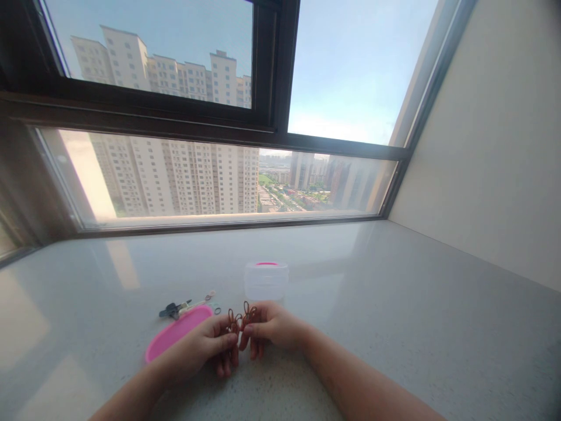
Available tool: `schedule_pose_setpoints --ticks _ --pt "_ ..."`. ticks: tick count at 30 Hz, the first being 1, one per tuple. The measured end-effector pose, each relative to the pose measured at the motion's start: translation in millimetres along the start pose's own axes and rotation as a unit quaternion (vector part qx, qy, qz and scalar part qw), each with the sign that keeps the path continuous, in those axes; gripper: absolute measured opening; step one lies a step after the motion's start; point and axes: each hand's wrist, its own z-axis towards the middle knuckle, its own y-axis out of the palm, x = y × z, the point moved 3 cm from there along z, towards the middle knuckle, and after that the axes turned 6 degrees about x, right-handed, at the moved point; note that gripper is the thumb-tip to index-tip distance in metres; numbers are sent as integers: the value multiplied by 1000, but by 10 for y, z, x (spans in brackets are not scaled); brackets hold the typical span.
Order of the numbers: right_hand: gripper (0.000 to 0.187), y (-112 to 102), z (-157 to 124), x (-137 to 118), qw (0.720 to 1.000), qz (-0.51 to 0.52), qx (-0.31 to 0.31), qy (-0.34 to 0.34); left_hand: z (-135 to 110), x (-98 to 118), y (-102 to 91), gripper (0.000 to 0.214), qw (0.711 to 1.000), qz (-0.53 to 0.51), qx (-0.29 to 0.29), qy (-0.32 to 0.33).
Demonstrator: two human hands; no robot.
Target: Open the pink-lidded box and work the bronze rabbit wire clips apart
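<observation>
Above the pale sill, my left hand (214, 344) and my right hand (274, 324) meet, fingertips close together. Thumb and fingers of the left are closed on a bunch of thin brown hair ties (232, 317), whose loops stick up. A second looped bunch of brown hair ties (248, 310) is pinched in the right. Whether the two bunches are joined cannot be made out. Partly behind my left forearm lies a pink oval lid (175, 334). Just beyond my right hand stands a translucent plastic box (266, 282) with a pink patch at its top.
Beside the lid lie a dark clip-like item (173, 310) and several small pale pieces, too small to name. The speckled sill (394, 327) runs up to a dark window frame (272, 137). A white wall (491, 146) bounds the right side.
</observation>
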Motion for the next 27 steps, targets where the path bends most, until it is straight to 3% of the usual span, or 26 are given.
schedule_pose_setpoints --ticks 27 --pt "41 -36 3 63 1000 -4 -9 23 -18 25 8 36 1000 17 12 -21"
